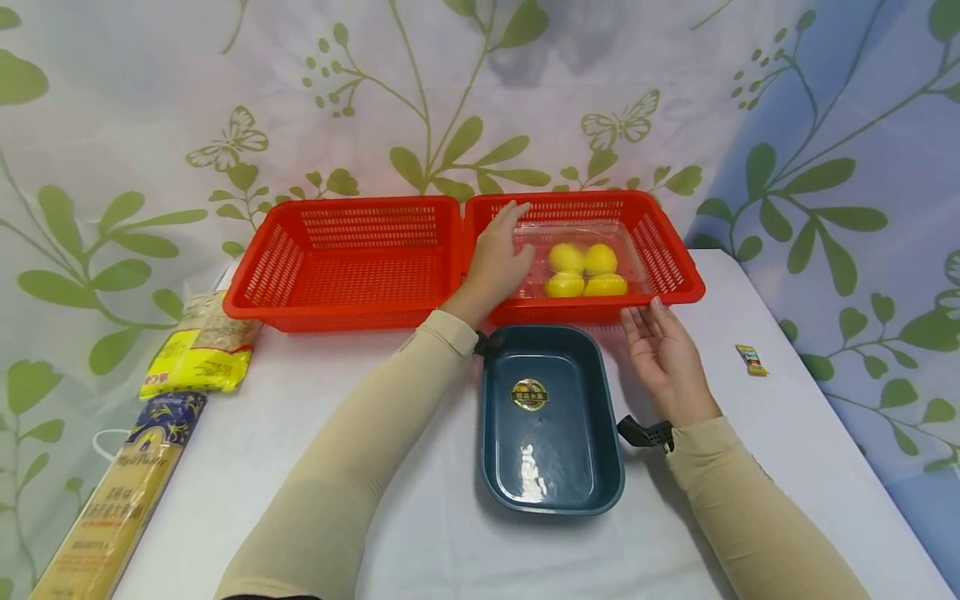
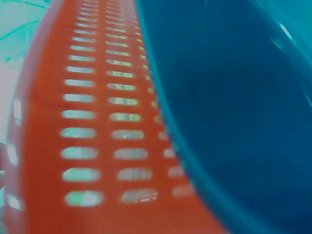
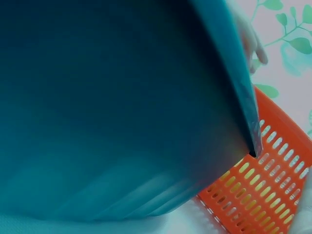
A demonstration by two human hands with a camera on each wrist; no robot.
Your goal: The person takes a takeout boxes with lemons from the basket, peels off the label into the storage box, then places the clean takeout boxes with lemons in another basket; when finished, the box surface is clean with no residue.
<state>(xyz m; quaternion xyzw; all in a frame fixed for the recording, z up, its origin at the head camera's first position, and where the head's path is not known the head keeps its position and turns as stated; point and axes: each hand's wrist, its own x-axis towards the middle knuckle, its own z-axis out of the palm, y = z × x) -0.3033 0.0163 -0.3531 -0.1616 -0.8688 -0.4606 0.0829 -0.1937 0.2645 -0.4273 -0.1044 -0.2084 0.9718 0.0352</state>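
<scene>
Over the left part of the right red basket (image 1: pixel 678 287), my left hand (image 1: pixel 497 260) is held with thumb and fingers apart, gripping nothing visible. My right hand (image 1: pixel 666 362) is by that basket's front rim at the right, palm turned up and fingers loosely bent; whether the fingertips touch the rim I cannot tell. Inside the basket lies a clear plastic tray (image 1: pixel 558 232) with several yellow fruits (image 1: pixel 601 260), like lemons. Between my forearms, in front of the basket, stands a dark blue dish (image 1: pixel 551 446) with a gold sticker. Wrist views show the dish (image 2: pixel 234 97) and basket walls (image 3: pixel 258 185).
Another red basket (image 1: pixel 367 275) with no contents showing stands to the left, against the first. At the left edge lie a yellow-and-clear bag (image 1: pixel 198 346) and a long pasta packet (image 1: pixel 120 500). A small wrapped packet (image 1: pixel 751 360) is at the right. Patterned cloth hangs behind.
</scene>
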